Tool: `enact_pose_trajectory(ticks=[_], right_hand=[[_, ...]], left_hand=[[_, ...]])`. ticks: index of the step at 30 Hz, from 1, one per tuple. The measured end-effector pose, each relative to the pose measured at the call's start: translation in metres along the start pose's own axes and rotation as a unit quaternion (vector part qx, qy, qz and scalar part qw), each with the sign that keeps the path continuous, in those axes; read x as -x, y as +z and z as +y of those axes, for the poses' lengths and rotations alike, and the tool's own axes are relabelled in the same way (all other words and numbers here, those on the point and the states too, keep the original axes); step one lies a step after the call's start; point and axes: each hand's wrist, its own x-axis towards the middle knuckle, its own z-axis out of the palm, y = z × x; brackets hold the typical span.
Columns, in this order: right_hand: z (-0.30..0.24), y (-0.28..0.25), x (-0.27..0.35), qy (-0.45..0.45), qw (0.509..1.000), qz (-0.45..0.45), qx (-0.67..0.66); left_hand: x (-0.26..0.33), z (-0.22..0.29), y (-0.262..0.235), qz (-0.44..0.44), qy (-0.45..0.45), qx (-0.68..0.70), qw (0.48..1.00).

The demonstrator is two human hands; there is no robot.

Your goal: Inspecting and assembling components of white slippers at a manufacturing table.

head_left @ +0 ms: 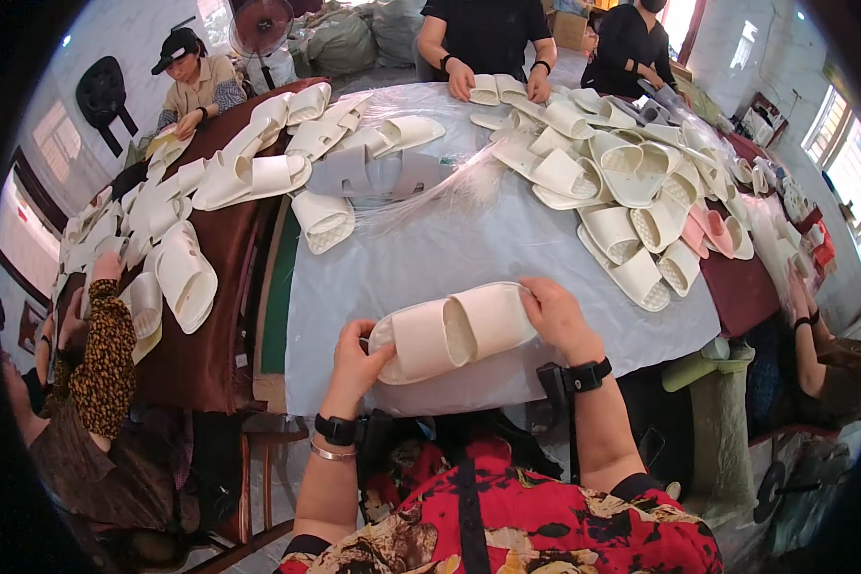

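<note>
A pair of cream slippers (421, 342) lies lengthwise between my hands, over the near edge of the table. My left hand (359, 359) grips the left end, thumb on top. At the other end my right hand (557, 314) holds on, its thumb and fingers around the tip. The two slippers overlap, their broad straps facing up. Beyond them a heap of cream slippers (631, 172) covers the right side of the table, with a few pink slippers (717, 232) at its edge. A grey pair (378, 174) lies ahead, partly under clear plastic film.
Pale sheeting (392, 277) covers my table (316, 325). To the left, a brown-covered table (196, 368) bears more cream slippers (187, 277). Several co-workers sit or stand around, one across from me (488, 43) handling slippers. A standing fan (261, 29) and stuffed sacks (344, 43) are behind.
</note>
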Motion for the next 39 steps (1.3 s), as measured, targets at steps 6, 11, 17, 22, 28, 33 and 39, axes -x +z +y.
enact_pose_trajectory(ticks=[6, 11, 17, 22, 28, 33, 39], right_hand=[[-0.003, -0.002, 0.012, 0.090, 0.989, 0.006, -0.121], [0.003, 0.004, 0.024, 0.015, 0.998, -0.010, -0.055], [0.030, 0.004, 0.041, 0.050, 0.994, 0.087, -0.041], [0.067, -0.017, 0.061, 0.155, 0.948, 0.278, -0.008], [0.033, -0.011, 0.078, 0.145, 0.961, 0.213, 0.102], [-0.011, 0.008, 0.084, 0.095, 0.988, 0.113, 0.034], [-0.017, 0.007, 0.083, 0.044, 0.996, 0.062, 0.045]], left_hand=[[0.000, 0.018, -0.001, -0.002, -0.057, 0.080, 0.995], [-0.001, 0.005, -0.009, -0.010, -0.065, 0.168, 0.984], [0.002, -0.007, -0.044, 0.062, -0.089, 0.231, 0.967], [0.005, -0.028, -0.057, 0.175, -0.108, 0.313, 0.927], [0.026, 0.019, -0.019, -0.057, -0.109, 0.193, 0.973], [0.040, 0.030, 0.009, -0.152, -0.046, 0.073, 0.984], [0.044, 0.049, 0.008, -0.165, -0.036, 0.005, 0.986]])
